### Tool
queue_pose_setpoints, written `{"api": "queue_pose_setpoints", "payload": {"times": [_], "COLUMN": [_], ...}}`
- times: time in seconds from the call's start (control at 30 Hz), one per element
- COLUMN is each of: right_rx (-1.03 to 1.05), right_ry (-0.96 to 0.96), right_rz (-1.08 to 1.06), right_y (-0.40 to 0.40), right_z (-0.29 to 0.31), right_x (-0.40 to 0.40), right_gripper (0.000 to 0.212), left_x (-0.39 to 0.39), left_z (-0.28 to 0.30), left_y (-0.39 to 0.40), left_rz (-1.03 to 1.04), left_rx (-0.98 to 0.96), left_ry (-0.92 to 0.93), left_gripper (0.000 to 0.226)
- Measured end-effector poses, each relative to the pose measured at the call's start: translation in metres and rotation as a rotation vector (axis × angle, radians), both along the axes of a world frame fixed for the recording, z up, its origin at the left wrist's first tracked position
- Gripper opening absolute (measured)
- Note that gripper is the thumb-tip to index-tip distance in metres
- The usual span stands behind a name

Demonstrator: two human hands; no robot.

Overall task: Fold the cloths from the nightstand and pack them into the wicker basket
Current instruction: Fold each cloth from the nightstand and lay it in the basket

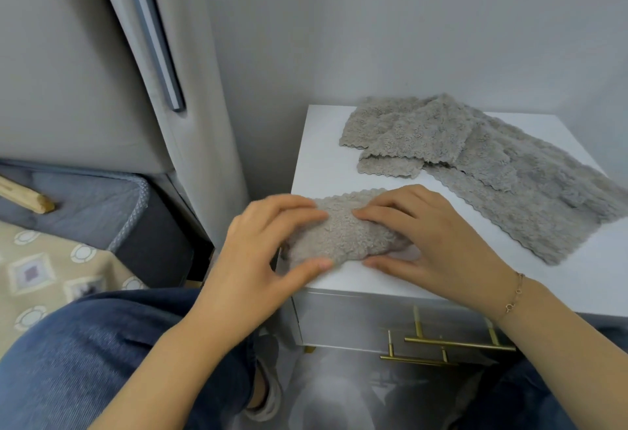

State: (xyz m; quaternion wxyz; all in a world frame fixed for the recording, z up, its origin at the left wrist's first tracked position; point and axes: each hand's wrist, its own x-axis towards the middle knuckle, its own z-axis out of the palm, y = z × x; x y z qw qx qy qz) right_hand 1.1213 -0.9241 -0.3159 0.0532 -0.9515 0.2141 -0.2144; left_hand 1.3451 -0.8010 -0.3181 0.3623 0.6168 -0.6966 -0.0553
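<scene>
Centrally, both hands, left and right, pinch a small fluffy grey-beige cloth on the white nightstand tabletop; more matching grey cloths lie spread at right.

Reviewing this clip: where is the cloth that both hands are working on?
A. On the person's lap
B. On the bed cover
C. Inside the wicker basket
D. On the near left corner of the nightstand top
D: the left hand and right hand both grip the folded cloth on the near left corner of the white nightstand, apart from the unfolded cloths spread farther back.
</scene>
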Motion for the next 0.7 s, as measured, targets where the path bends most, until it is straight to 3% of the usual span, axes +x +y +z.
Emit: {"api": "queue_pose_setpoints", "payload": {"times": [0.13,0.3,0.4,0.57,0.7], "right_rx": [0.070,0.508,0.692,0.738,0.704], "right_ry": [-0.018,-0.128,-0.208,-0.283,-0.292], "right_rz": [0.016,-0.024,-0.092,-0.231,-0.316], "right_y": [-0.009,-0.024,-0.032,-0.040,-0.052], "right_z": [0.003,0.015,0.020,0.011,0.007], "right_x": [0.003,0.010,0.021,0.039,0.050], "right_gripper": [0.050,0.039,0.023,0.043,0.038], "left_x": [0.004,0.006,0.013,0.036,0.047], "left_z": [-0.007,0.003,0.018,0.042,0.037], "left_y": [0.000,-0.013,-0.027,-0.068,-0.085], "left_rz": [-0.009,0.040,0.010,-0.039,-0.056], "left_rx": [0.089,0.139,0.260,0.605,0.702], "left_ry": [-0.167,-0.204,-0.062,0.166,0.391], "left_gripper": [0.061,0.054,0.038,0.025,0.028]}}
